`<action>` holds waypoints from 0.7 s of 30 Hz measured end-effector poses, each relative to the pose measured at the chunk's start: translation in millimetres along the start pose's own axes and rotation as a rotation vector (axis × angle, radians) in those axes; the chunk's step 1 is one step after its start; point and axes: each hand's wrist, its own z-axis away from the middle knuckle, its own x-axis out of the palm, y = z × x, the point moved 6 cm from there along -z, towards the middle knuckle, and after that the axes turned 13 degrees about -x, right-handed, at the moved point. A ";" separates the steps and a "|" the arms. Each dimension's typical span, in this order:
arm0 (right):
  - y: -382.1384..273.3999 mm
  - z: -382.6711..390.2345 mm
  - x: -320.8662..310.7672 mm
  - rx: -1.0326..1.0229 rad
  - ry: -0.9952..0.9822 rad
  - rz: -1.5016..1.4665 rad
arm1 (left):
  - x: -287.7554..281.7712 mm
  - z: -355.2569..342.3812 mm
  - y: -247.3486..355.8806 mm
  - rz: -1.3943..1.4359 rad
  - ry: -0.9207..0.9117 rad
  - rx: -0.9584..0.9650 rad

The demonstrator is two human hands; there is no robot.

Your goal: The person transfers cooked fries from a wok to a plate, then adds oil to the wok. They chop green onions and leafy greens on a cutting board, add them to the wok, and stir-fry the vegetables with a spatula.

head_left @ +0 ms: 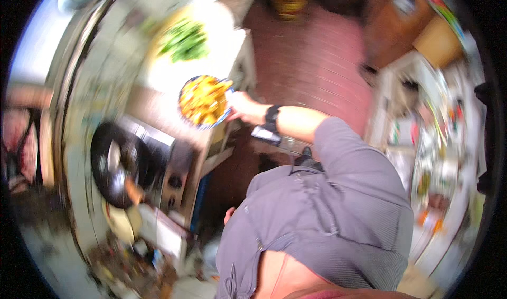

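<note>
My right hand reaches out to the left, closed on the edge of a round bowl with a blue-patterned rim. Orange-yellow cooked food, in pieces I cannot make out, fills the bowl. It is held over the counter edge, beside the stove. A dark band circles my right wrist. Of my left hand only a bit shows past the grey jacket, low beside my body; its fingers are mostly hidden. Leafy greens lie on the brightly lit counter beyond the bowl.
A black wok with a wooden handle and a ladle in it sits on the stove at left. Cluttered shelves stand at right, a brown cabinet behind. Red tiled floor lies between.
</note>
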 end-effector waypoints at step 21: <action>-101.3 534.0 -509.3 -0.396 1.184 0.046 | 315.4 -9.9 349.1 -0.716 -0.542 0.537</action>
